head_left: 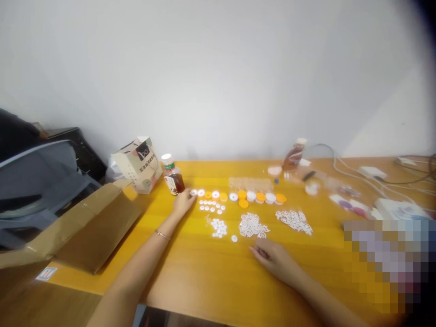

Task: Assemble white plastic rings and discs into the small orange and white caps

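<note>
A person's left hand (184, 201) is reaching to the left end of a row of white and orange discs (242, 195) across the worktop (190, 272), its bent fingertips meeting the endmost white one beside a bottle of dark liquid (173, 177); whether they are gripping it, one cannot tell. The right hand (267, 256) is curling loosely nearer the front edge, just beside a pile of white openwork pieces (251, 225), its contents hidden. Small white discs (218, 228) are lying between the hands, while a paper bag (141, 165) is standing near the back left corner
</note>
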Tool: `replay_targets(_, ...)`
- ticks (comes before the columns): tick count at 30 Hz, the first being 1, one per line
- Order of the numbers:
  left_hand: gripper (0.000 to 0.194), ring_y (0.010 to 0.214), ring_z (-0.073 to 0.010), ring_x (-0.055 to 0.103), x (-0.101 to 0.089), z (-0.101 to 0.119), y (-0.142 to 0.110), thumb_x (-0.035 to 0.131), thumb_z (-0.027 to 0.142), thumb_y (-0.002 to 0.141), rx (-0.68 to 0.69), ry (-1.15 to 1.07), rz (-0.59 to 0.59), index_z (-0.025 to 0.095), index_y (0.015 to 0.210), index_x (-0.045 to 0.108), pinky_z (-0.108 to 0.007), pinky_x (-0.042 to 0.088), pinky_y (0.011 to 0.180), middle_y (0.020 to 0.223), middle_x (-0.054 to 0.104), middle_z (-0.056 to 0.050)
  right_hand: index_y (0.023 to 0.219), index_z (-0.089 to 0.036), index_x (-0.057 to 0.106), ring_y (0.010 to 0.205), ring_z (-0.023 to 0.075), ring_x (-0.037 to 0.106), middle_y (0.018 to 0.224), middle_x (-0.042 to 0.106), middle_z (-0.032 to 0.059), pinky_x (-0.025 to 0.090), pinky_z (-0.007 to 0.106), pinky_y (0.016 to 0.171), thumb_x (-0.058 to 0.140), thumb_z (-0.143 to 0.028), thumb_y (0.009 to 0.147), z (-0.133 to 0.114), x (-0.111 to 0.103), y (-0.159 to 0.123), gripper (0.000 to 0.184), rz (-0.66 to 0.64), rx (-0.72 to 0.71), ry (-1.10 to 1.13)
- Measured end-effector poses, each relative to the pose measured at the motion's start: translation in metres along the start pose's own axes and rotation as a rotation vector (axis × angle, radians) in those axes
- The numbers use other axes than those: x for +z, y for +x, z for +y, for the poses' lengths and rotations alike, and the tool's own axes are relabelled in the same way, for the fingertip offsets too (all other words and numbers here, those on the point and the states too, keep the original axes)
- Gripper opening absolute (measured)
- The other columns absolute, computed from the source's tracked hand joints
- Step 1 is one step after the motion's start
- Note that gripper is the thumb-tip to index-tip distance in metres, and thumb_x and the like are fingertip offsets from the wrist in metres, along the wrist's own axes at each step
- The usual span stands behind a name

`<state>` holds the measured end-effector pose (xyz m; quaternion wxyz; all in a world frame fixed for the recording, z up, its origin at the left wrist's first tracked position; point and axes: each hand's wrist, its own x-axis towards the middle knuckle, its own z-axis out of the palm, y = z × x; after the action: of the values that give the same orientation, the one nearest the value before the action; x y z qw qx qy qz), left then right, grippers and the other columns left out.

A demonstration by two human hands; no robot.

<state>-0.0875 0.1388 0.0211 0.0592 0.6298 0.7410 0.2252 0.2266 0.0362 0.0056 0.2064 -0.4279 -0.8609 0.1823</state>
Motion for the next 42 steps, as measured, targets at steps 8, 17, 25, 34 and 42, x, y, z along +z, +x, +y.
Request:
replay_targets(8, 0.040, 0.051, -0.0104, 0.048, -0.016, 0.042, -0.067, 0.044, 0.047, 0.078, 0.222, -0.070, 0.049, 0.021, 0.108, 0.052, -0.020, 0.032, 0.052, 0.056, 0.053, 0.004, 0.057, -0.022, 0.026, 0.048, 0.0121, 0.040, 0.052, 0.039, -0.0035, 0.034, 0.023, 0.048, 0.034, -0.031, 0.085, 0.003, 0.001, 0.000, 0.030, -0.026, -0.011, -0.006)
replay_targets(17, 0.030, 0.056, -0.0104, 0.051, -0.005, 0.078, -0.113, 0.048, 0.041, 0.077, 0.581, -0.153, -0.288, 0.022, 0.099, 0.056, -0.020, 0.033, 0.051, 0.065, 0.058, 0.002, 0.057, -0.022, 0.025, 0.049, 0.0115, 0.040, 0.053, 0.040, -0.0035, 0.033, 0.022, 0.049, 0.034, -0.028, 0.085, 0.001, 0.002, 0.000, 0.029, -0.028, -0.003, -0.026)
replay_targets(25, 0.030, 0.063, -0.0120, 0.055, 0.012, 0.079, -0.112, 0.049, 0.040, 0.076, 0.528, -0.058, -0.436, 0.023, 0.101, 0.055, -0.020, 0.032, 0.054, 0.069, 0.061, 0.002, 0.057, -0.021, 0.027, 0.049, 0.0113, 0.039, 0.053, 0.039, -0.0036, 0.033, 0.022, 0.048, 0.035, -0.028, 0.084, 0.002, 0.002, 0.000, 0.029, -0.023, 0.003, -0.017)
replay_targets(34, 0.029, 0.062, -0.0105, 0.052, 0.011, 0.079, -0.113, 0.049, 0.040, 0.078, 0.554, -0.162, -0.392, 0.022, 0.098, 0.058, -0.019, 0.033, 0.056, 0.069, 0.059, 0.002, 0.056, -0.022, 0.028, 0.048, 0.0116, 0.039, 0.052, 0.039, -0.0033, 0.032, 0.022, 0.048, 0.035, -0.029, 0.084, -0.001, 0.000, 0.001, 0.029, -0.026, 0.001, 0.004)
replay_targets(42, 0.018, 0.062, -0.0095, 0.051, 0.030, 0.076, -0.113, 0.046, 0.026, 0.080, 0.586, -0.222, -0.370, 0.019, 0.083, 0.062, -0.018, 0.034, 0.057, 0.071, 0.061, 0.001, 0.054, -0.021, 0.031, 0.047, 0.0111, 0.038, 0.051, 0.039, -0.0037, 0.033, 0.023, 0.047, 0.039, -0.030, 0.082, 0.000, 0.002, -0.001, 0.031, 0.019, 0.018, 0.087)
